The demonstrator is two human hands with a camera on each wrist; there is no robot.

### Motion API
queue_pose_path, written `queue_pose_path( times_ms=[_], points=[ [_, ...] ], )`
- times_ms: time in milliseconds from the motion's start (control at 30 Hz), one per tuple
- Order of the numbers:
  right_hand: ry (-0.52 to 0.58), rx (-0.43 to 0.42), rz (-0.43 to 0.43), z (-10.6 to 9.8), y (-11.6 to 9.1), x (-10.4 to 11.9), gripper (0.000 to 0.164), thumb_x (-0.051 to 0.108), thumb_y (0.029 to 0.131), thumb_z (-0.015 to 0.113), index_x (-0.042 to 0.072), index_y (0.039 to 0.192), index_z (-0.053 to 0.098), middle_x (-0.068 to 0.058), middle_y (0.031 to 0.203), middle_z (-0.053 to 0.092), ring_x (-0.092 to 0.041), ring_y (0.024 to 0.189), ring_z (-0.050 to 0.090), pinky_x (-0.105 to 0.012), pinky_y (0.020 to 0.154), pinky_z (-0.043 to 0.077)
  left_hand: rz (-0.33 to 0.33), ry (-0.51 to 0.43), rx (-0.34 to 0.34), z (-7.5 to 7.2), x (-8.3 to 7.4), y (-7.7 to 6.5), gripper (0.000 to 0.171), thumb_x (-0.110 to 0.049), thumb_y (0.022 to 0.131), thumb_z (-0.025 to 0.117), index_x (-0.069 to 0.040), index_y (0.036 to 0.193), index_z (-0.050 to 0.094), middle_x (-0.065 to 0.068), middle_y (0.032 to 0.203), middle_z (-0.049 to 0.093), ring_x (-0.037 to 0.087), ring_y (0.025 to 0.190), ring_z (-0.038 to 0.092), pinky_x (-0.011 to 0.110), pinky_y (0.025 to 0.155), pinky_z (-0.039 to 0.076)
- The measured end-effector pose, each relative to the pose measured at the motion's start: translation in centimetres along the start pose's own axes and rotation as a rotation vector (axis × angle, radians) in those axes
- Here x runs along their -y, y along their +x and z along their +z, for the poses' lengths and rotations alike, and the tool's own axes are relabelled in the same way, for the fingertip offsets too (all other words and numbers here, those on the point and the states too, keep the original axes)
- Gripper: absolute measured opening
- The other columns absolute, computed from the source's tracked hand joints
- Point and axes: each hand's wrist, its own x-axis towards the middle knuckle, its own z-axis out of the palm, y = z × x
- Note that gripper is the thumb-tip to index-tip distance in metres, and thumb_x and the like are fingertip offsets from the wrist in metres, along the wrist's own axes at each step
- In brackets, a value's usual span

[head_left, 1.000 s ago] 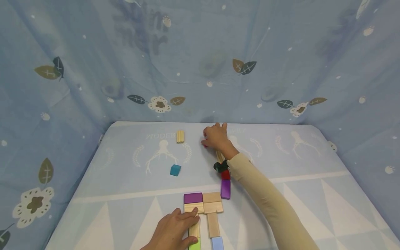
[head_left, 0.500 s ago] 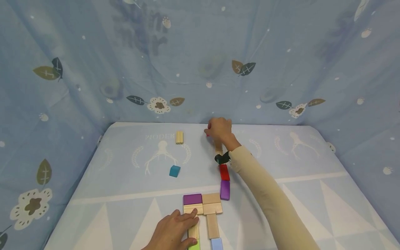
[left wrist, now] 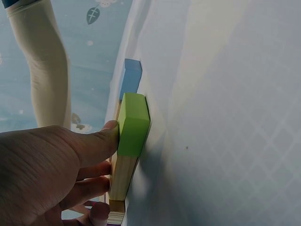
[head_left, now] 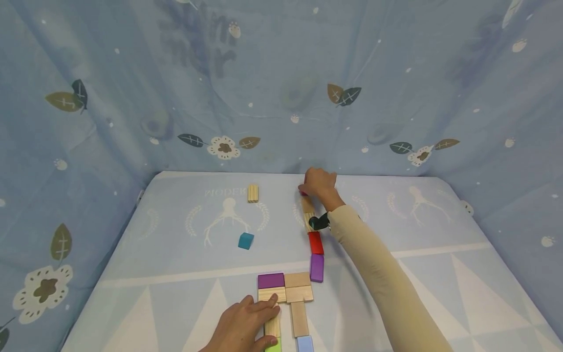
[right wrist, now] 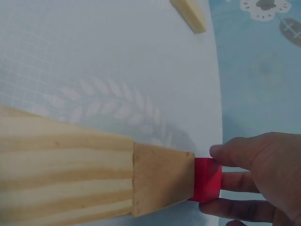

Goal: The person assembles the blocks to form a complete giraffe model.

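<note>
At the far end of a row of blocks, my right hand (head_left: 320,183) pinches a red block (right wrist: 208,179) between thumb and fingers. That block's near end is right at a plain wooden block (right wrist: 162,176), and a striped wooden block (right wrist: 66,169) follows. Closer in, the row continues with another red block (head_left: 315,243) and a purple block (head_left: 316,268). My left hand (head_left: 244,322) rests on the near group of blocks, fingers extended. Its thumb touches a lime-green block (left wrist: 134,125); its other fingers lie along the wooden blocks (left wrist: 123,176) behind it.
A teal block (head_left: 246,240) and a striped wooden block (head_left: 252,193) lie apart, left of the row. The near group also has a dark purple block (head_left: 270,280) and a light blue block (head_left: 305,343). A patterned blue cloth (head_left: 281,98) hangs behind the table.
My right hand has moved away and slightly right with the red block, bringing it to the end of the row. The left hand has stayed in place.
</note>
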Motion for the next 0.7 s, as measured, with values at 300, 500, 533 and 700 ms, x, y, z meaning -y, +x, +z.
queue_pose_path(
  times_ms=[300, 500, 533, 700],
  points=[
    [0.024, 0.028, 0.017, 0.7, -0.6, 0.1, 0.024, 0.038, 0.087, 0.068, 0.014, 0.087, 0.071, -0.001, 0.081, 0.065, -0.026, 0.086, 0.059, -0.060, 0.098, 0.028, 0.007, -0.008, -0.016, 0.1, 0.0, -0.1, 0.051, -0.042, 0.076, 0.082, -0.016, 0.118, 0.072, 0.000, 0.129, 0.063, 0.003, 0.068, 0.038, 0.018, 0.054, 0.032],
    [-0.011, 0.013, 0.010, 1.0, -0.8, 0.2, 0.027, 0.040, 0.087, 0.065, 0.016, 0.078, 0.070, -0.003, 0.075, 0.062, -0.027, 0.079, 0.057, -0.057, 0.091, 0.031, 0.014, -0.008, -0.019, 0.1, 0.1, -0.2, 0.051, -0.042, 0.076, 0.082, -0.016, 0.118, 0.072, 0.000, 0.130, 0.063, 0.003, 0.070, 0.040, 0.018, 0.055, 0.033],
    [-0.025, 0.007, 0.005, 0.9, -0.9, 0.3, 0.027, 0.041, 0.087, 0.064, 0.016, 0.079, 0.070, -0.003, 0.077, 0.062, -0.028, 0.082, 0.056, -0.057, 0.091, 0.030, 0.014, -0.009, -0.021, 0.1, 0.1, -0.2, 0.051, -0.042, 0.076, 0.082, -0.016, 0.118, 0.072, 0.000, 0.130, 0.063, 0.003, 0.070, 0.041, 0.018, 0.055, 0.033],
    [-0.079, -0.068, -0.045, 0.3, -1.7, 1.5, 0.031, 0.044, 0.091, 0.064, 0.015, 0.098, 0.071, -0.007, 0.096, 0.066, -0.034, 0.097, 0.050, -0.056, 0.089, 0.026, 0.016, -0.019, -0.031, 0.1, 0.1, -0.3, 0.052, -0.043, 0.076, 0.082, -0.015, 0.119, 0.072, 0.000, 0.130, 0.063, 0.002, 0.070, 0.041, 0.017, 0.054, 0.032]
  ],
)
